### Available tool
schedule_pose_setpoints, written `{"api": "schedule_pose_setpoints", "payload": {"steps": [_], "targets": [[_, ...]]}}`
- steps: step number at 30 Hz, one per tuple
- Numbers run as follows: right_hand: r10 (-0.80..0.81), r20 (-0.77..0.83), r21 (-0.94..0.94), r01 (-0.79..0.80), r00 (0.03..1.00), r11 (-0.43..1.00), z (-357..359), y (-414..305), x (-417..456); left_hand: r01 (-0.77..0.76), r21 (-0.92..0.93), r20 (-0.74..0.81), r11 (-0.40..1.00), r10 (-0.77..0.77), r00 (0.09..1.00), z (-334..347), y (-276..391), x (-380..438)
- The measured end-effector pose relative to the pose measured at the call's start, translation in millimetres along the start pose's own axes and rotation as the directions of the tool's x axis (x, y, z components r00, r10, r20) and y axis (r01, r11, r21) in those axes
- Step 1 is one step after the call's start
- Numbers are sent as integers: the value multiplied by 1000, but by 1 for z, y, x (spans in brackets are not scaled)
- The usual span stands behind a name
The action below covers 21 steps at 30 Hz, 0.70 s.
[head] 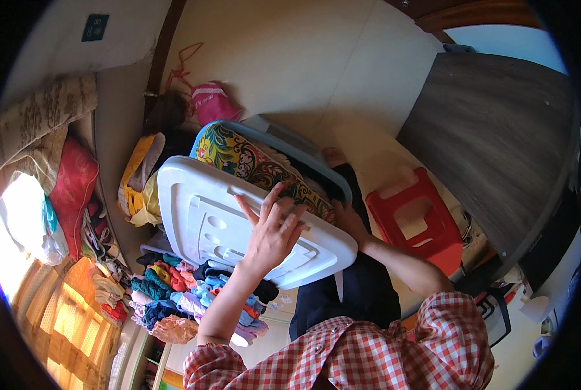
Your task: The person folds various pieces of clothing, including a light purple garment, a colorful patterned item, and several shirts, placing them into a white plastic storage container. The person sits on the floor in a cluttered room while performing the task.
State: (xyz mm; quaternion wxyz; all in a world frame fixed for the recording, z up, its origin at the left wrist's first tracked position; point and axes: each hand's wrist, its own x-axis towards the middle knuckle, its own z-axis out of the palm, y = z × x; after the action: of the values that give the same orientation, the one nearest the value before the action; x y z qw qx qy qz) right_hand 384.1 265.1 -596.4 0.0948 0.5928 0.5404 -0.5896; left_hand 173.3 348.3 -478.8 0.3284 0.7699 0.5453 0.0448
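Observation:
A white plastic storage-box lid [198,219] stands tilted against the near side of a grey-blue plastic storage box [341,183]. Spread across the lid's upper edge is my left hand [273,231], with its fingertips reaching over the rim. My right hand [351,222] is at the box's right end, beside the lid's corner; its fingers are partly hidden. Inside the box lies folded fabric [251,163] with a yellow, red and black floral pattern. The lid covers the near side of the box and part of its contents.
A heap of small colourful clothes [188,292] lies left of my left forearm. To the right stands a red plastic stool [417,219], near a dark wood-grain panel [490,126]. A pink bag [215,105] and a yellow bag [142,180] lie beyond the box.

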Motion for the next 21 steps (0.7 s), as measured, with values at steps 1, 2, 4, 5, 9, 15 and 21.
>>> {"api": "schedule_pose_setpoints", "payload": {"steps": [1, 2, 4, 5, 9, 15, 21], "targets": [[43, 65, 55, -46, 997, 997, 3, -1, 1, -5, 2, 0, 1000, 5, 1000, 1, 0, -1], [82, 131, 107, -96, 988, 990, 7, -2, 3, 5, -1, 4, 1000, -4, 1000, 1, 0, -2], [-9, 139, 156, -13, 990, 988, 20, 7, 10, 19, -4, 10, 1000, -19, 1000, 0, 1, -2], [-133, 80, 153, 119, 988, 981, 43, 32, 18, 12, -5, 7, 1000, -12, 1000, -1, 2, -1], [-244, 16, 198, 236, 970, 951, 63, 43, 31, -1, 3, -2, 1000, 1, 1000, 0, 0, 0], [-530, -339, -152, 511, 777, 846, 57, -13, 12, 10, 1, 10, 1000, -10, 1000, 0, 0, -3], [-562, -164, -387, 471, 811, 793, 64, -13, 22, 22, 16, 6, 1000, -22, 1000, -1, -1, -2]]}}
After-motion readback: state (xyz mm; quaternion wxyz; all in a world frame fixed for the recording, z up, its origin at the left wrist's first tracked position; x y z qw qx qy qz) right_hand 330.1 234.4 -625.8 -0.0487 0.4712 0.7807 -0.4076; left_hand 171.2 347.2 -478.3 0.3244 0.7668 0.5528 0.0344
